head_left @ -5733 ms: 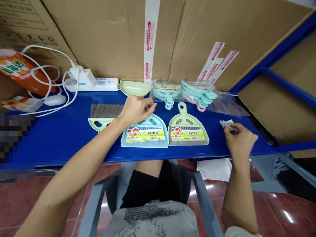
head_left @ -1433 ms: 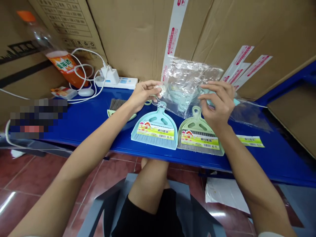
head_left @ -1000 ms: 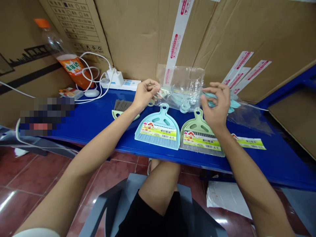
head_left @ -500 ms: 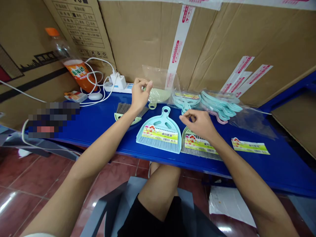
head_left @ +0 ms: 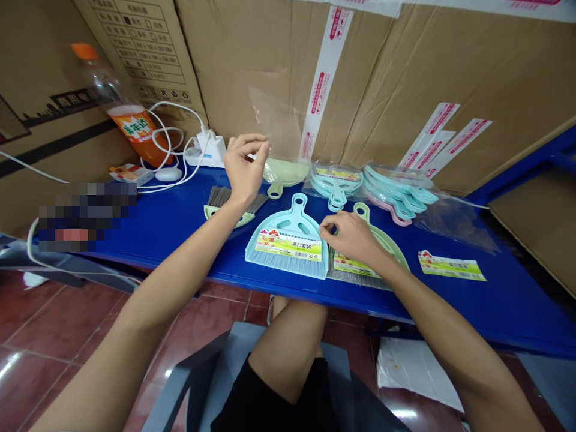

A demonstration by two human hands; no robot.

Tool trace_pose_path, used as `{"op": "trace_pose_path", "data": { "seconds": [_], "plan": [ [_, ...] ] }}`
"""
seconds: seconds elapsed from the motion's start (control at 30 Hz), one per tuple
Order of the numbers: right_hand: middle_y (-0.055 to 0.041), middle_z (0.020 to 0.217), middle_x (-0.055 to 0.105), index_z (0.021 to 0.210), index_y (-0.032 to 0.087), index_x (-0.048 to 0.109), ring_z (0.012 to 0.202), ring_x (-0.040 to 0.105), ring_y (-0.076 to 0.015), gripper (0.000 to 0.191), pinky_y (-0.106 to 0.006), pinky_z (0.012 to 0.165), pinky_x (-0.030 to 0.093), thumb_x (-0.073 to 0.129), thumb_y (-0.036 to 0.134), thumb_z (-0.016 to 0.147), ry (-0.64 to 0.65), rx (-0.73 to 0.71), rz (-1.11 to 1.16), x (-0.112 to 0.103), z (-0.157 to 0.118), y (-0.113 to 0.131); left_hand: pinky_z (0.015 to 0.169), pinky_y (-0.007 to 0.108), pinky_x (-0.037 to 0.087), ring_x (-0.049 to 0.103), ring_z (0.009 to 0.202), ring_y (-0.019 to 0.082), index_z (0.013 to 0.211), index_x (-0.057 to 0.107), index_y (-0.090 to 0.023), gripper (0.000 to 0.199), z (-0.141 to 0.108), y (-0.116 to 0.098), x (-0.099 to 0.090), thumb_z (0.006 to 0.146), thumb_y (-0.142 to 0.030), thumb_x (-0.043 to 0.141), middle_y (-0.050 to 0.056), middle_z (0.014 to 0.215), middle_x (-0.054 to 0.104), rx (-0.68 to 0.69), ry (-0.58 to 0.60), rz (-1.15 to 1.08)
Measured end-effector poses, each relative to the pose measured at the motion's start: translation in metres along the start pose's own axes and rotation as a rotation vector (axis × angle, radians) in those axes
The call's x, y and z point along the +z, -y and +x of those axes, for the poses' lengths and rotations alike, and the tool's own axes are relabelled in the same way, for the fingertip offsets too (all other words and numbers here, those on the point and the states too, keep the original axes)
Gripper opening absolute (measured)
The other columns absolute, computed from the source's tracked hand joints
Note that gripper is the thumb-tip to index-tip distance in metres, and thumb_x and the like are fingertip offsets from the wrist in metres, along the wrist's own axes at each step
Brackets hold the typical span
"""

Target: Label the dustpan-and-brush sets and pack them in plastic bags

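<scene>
My left hand [head_left: 246, 167] is raised with thumb and fingers pinched at a clear plastic bag [head_left: 279, 120], which stands up by the cardboard. Below its wrist lies a green brush [head_left: 243, 219] with grey bristles. Behind it, a pale green dustpan [head_left: 288, 172] lies partly inside the bag. My right hand [head_left: 350, 237] is closed, fingertips curled together near the right edge of a light blue dustpan-and-brush set [head_left: 292, 223]. Whatever those fingers may hold is hidden. Under this hand sits a green dustpan-and-brush set [head_left: 391, 246] with a printed card, partly covered by the hand.
Bagged blue dustpans [head_left: 335, 183] and a stack of dustpans [head_left: 398, 192] lie at the back. A loose card [head_left: 452, 266] is on the blue table [head_left: 508, 306] at right. An orange drink bottle [head_left: 135, 129], a power strip [head_left: 209, 150] and white cables stand left. Cardboard [head_left: 252, 54] walls the back.
My left hand has moved slightly up and left, and the clear bag stands higher. My right hand has moved down and left, uncovering the green dustpan's handle.
</scene>
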State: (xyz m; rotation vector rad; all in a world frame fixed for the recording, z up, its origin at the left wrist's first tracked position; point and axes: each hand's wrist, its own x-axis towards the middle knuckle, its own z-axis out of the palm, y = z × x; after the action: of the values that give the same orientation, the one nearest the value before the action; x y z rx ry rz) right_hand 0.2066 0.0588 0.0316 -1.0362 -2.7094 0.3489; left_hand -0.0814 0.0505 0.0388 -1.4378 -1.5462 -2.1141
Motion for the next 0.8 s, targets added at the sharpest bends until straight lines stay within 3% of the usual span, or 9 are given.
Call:
{"op": "trace_pose_path", "data": {
  "seconds": [0.17,0.33,0.47,0.7,0.8],
  "plan": [
    [-0.0017,0.068,0.068,0.077,0.022,0.063,0.062,0.054,-0.0193,0.02,-0.034,0.065,0.029,0.054,0.019,0.094,-0.021,0.011,-0.02,0.0,0.001,0.001,0.092,0.044,0.05,0.061,0.122,0.028,0.085,0.075,-0.025,0.02,-0.001,0.001,-0.003,0.096,-0.041,0.081,0.008,0.108,0.069,0.026,-0.039,0.117],
    [0.0003,0.063,0.064,0.073,0.022,0.059,0.058,0.052,-0.0174,0.019,-0.033,0.066,0.032,0.054,0.022,0.091,-0.038,0.015,0.122,-0.002,0.005,-0.006,0.096,0.048,0.053,0.063,0.121,0.033,0.086,0.074,-0.027,0.022,-0.005,-0.004,-0.002,0.094,-0.046,0.084,0.008,0.11,0.067,0.061,0.062,0.029],
    [0.0024,0.057,0.055,0.071,0.022,0.06,0.055,0.045,-0.0151,0.019,-0.032,0.063,0.032,0.054,0.027,0.089,-0.057,0.036,0.256,-0.003,0.008,-0.01,0.091,0.043,0.056,0.066,0.112,0.029,0.084,0.076,-0.027,0.021,-0.008,-0.009,0.0,0.095,-0.045,0.081,0.008,0.11,0.073,0.028,0.121,-0.009],
    [0.0021,0.058,0.049,0.069,0.02,0.061,0.059,0.04,-0.0135,0.023,-0.031,0.061,0.029,0.057,0.036,0.085,-0.139,0.01,0.384,-0.02,0.006,-0.019,0.068,0.032,0.05,0.064,0.081,0.019,0.08,0.074,-0.027,0.028,0.01,0.0,0.0,0.092,-0.053,0.077,0.003,0.084,0.074,-0.189,0.108,-0.184],
    [0.002,0.059,0.049,0.07,0.02,0.064,0.058,0.036,-0.0126,0.027,-0.03,0.057,0.027,0.062,0.042,0.086,-0.129,-0.002,0.415,-0.035,0.003,-0.031,0.057,0.031,0.041,0.06,0.071,0.017,0.076,0.07,-0.026,0.031,0.022,0.008,-0.006,0.086,-0.054,0.08,0.004,0.08,0.07,-0.319,0.207,-0.285]
  ]
}}
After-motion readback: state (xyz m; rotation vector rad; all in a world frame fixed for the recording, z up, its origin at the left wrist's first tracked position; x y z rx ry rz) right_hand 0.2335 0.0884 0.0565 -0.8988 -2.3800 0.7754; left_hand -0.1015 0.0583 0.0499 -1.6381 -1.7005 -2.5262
